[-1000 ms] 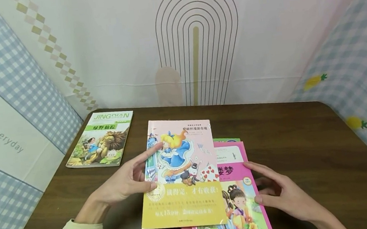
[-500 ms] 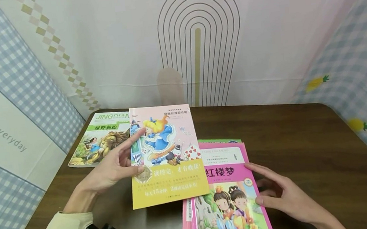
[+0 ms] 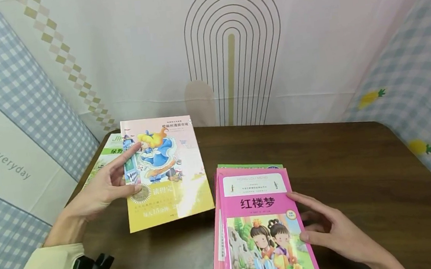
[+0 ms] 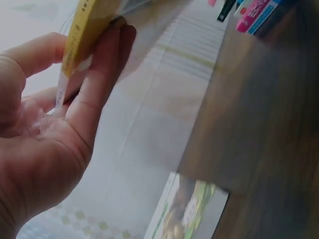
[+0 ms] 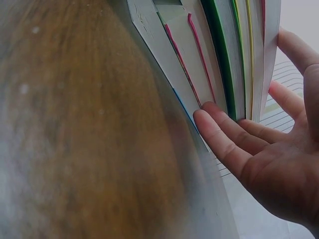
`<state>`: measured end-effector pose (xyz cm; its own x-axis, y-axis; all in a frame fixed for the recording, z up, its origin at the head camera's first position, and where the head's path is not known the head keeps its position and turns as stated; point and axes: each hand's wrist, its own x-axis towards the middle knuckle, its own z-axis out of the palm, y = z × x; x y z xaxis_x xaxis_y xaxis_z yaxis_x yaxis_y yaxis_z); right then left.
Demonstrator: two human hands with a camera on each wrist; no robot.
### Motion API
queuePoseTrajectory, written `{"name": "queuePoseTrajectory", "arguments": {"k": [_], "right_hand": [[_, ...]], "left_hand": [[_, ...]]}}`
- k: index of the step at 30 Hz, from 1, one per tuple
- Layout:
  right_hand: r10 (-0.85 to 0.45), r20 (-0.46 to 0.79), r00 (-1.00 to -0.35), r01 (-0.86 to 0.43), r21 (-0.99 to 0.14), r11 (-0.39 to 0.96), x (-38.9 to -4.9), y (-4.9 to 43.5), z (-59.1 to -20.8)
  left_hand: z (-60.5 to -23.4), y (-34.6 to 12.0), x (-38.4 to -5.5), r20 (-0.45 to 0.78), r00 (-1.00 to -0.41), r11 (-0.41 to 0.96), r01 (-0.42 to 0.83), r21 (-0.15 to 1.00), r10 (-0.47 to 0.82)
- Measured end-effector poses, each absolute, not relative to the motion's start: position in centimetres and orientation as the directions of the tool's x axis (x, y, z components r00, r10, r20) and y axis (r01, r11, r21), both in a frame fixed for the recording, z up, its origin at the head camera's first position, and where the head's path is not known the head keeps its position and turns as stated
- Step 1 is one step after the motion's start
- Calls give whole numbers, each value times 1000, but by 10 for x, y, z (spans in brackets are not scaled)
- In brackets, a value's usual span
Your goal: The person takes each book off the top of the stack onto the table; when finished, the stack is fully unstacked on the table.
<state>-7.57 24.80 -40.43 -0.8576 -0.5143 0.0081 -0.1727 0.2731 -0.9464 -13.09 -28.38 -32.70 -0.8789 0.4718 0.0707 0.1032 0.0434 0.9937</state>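
Observation:
My left hand [image 3: 101,186] grips a pink-and-yellow storybook [image 3: 165,156] by its left edge, thumb and index finger on the cover. In the left wrist view the other fingers [image 4: 92,89] reach beneath the book, which is raised off the table. It partly covers a green-and-white book [image 3: 105,158] at the table's far left. Touching the right side of a book stack is my right hand [image 3: 333,227]. A magenta book [image 3: 265,203] with two cartoon figures tops that stack. The right wrist view shows fairly straight fingers against the page edges of several stacked books [image 5: 214,64].
The dark wooden table [image 3: 342,157] ends at a pale patterned curtain [image 3: 147,71] behind. Blue checked cloth [image 3: 408,72] hangs on both sides. In the left wrist view, pink and blue book spines [image 4: 256,15] show at the upper right.
My left hand has carried the pink-and-yellow storybook left and away from the stack, uncovering the magenta book and covering much of the green-and-white one. My right hand has stayed at the stack.

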Motion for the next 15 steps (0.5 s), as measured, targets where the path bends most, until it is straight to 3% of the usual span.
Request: {"name": "queuePoseTrajectory", "arguments": {"k": [11,15], "right_hand": [[-517,-8,-856,-152,-952,266,-75,248,-404],[-512,-15,-859,-148,-949,278,-75,248,-405]], "left_hand": [[-353,-293,-153,-55,-902,278,74,958,428],[-360,-291,-168,-85,-883,308,69,949,461]]}}
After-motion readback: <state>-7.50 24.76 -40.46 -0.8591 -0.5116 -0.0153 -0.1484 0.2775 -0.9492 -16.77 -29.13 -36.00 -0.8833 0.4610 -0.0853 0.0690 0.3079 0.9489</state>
